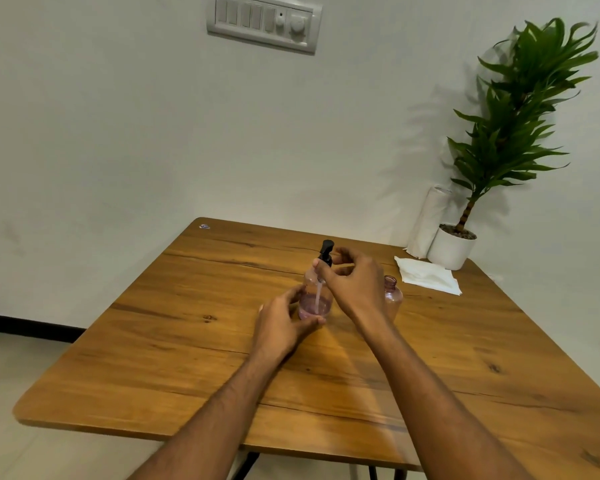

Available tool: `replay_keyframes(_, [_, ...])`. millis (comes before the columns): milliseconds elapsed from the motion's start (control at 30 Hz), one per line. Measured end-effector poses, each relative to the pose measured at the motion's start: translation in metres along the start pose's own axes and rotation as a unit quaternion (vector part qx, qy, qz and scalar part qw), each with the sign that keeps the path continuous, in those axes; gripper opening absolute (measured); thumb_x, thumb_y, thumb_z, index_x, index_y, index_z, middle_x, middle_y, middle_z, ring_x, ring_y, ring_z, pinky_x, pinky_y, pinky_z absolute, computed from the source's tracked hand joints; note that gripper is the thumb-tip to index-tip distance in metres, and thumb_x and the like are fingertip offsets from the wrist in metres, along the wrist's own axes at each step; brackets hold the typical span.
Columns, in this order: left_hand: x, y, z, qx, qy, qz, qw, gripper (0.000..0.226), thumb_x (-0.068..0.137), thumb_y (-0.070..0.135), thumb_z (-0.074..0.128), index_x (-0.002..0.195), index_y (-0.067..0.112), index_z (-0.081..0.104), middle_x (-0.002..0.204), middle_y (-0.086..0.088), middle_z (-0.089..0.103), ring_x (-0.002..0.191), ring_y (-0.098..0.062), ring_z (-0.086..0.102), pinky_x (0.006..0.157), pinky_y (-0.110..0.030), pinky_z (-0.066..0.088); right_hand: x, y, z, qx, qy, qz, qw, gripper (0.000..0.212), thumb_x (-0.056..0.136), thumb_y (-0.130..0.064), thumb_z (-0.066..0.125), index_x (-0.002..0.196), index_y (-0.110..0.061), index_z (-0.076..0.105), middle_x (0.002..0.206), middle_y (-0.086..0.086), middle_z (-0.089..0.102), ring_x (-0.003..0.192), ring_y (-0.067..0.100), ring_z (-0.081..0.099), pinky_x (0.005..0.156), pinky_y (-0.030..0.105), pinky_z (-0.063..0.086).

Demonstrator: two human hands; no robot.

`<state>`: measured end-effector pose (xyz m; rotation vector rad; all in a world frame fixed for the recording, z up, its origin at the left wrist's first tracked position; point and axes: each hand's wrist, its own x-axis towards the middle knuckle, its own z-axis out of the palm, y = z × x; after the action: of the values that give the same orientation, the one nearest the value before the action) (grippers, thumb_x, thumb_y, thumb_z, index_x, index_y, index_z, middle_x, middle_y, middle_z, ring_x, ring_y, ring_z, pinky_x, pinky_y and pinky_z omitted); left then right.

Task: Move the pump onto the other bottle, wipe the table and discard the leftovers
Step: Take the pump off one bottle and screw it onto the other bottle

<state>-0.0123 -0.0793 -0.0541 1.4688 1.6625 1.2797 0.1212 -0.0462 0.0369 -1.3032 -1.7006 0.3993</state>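
Note:
A clear bottle [313,303] with a little pink liquid stands near the middle of the wooden table [194,341]. A black pump [326,251] sits on its neck, its tube reaching down inside. My left hand [284,322] wraps the bottle's lower body. My right hand [354,285] grips the pump's collar from the right, fingers curled around it. A second pinkish bottle [392,292] with an open neck stands just right of my right hand, partly hidden by it. Folded white tissues [426,275] lie at the back right.
A white paper roll [426,220] leans on the wall at the back right corner, next to a potted plant [454,249] with tall green leaves. A switch panel [264,20] is on the wall. The table's left edge drops to a tiled floor.

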Motion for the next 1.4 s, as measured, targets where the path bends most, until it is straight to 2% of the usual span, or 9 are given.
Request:
replay_keyframes(133, [0.001,0.0,0.001,-0.005,0.0,0.004,1.0,0.09,0.07,0.048,0.09,0.149,0.036,0.048,0.144,0.015,0.061,0.131,-0.008,0.056,0.11,-0.045,0.051,-0.003,0.004,0.003,-0.002,-0.004,-0.016,1.0,0.035,0.094,-0.027,0.078,0.128,-0.019,0.074,0.125,0.0,0.071,0.097,0.005,0.07,0.076,0.019,0.058])
replay_keyframes(300, [0.001,0.0,0.0,-0.007,0.012,0.026,1.0,0.089,0.069,0.048,0.091,0.148,0.03,0.053,0.139,0.013,0.066,0.125,-0.006,0.061,0.107,-0.039,0.054,-0.005,0.004,0.004,0.01,0.025,0.014,1.0,0.03,0.083,-0.04,0.088,0.101,-0.021,0.073,0.093,-0.008,0.071,0.087,0.007,0.069,0.073,0.023,0.058])
replay_keyframes(500, [-0.001,0.001,0.002,-0.008,0.009,0.021,1.0,0.089,0.072,0.045,0.09,0.15,0.032,0.049,0.143,0.012,0.062,0.129,-0.008,0.058,0.111,-0.043,0.05,-0.009,0.006,0.005,-0.003,0.042,-0.027,0.999,0.041,0.093,-0.035,0.077,0.13,-0.02,0.074,0.109,-0.004,0.068,0.097,0.009,0.068,0.085,0.033,0.062])
replay_keyframes(700, [-0.002,0.003,0.0,-0.004,0.01,0.026,1.0,0.089,0.071,0.047,0.09,0.149,0.031,0.05,0.142,0.013,0.063,0.128,-0.008,0.058,0.109,-0.044,0.052,-0.008,0.007,0.006,-0.009,0.044,0.002,0.999,0.03,0.083,-0.044,0.087,0.089,-0.025,0.064,0.088,-0.007,0.067,0.082,0.011,0.068,0.07,0.03,0.06])
replay_keyframes(900, [-0.002,0.003,0.0,-0.019,0.004,0.027,0.999,0.09,0.073,0.04,0.091,0.152,0.027,0.048,0.146,0.008,0.061,0.128,-0.006,0.057,0.11,-0.04,0.052,-0.011,0.009,0.006,0.002,0.031,-0.025,0.999,0.044,0.092,-0.035,0.078,0.133,-0.023,0.069,0.116,-0.005,0.066,0.1,0.009,0.07,0.085,0.034,0.063])
replay_keyframes(1000, [-0.001,0.003,0.001,-0.018,0.006,0.033,0.999,0.091,0.072,0.043,0.091,0.152,0.026,0.048,0.145,0.009,0.062,0.124,-0.002,0.057,0.108,-0.036,0.053,-0.009,0.007,0.005,-0.003,0.027,-0.012,1.0,0.033,0.09,-0.037,0.081,0.119,-0.021,0.076,0.116,-0.005,0.067,0.098,0.007,0.07,0.084,0.031,0.063])
replay_keyframes(1133, [-0.001,0.002,0.001,-0.012,0.007,0.04,0.999,0.092,0.071,0.049,0.09,0.151,0.027,0.049,0.142,0.011,0.064,0.123,-0.002,0.059,0.105,-0.033,0.054,-0.008,0.007,0.005,-0.027,0.02,0.007,0.999,0.033,0.084,-0.046,0.085,0.09,-0.026,0.06,0.095,-0.006,0.064,0.086,0.012,0.066,0.073,0.033,0.06])
replay_keyframes(1333, [-0.002,0.001,0.001,-0.012,-0.001,0.039,0.999,0.09,0.074,0.044,0.088,0.152,0.027,0.048,0.145,0.009,0.062,0.129,-0.007,0.059,0.107,-0.037,0.053,-0.013,0.008,0.008,-0.041,0.019,-0.021,0.999,0.044,0.093,-0.042,0.075,0.132,-0.024,0.068,0.118,-0.007,0.063,0.1,0.008,0.066,0.081,0.029,0.06])
replay_keyframes(1400, [-0.001,0.001,0.001,-0.012,0.0,0.039,0.999,0.088,0.076,0.04,0.088,0.153,0.027,0.047,0.144,0.01,0.062,0.127,-0.005,0.058,0.105,-0.032,0.053,-0.013,0.006,0.007,-0.059,0.018,-0.028,0.998,0.035,0.093,-0.044,0.075,0.121,-0.023,0.074,0.113,-0.007,0.064,0.098,0.009,0.066,0.078,0.027,0.057])
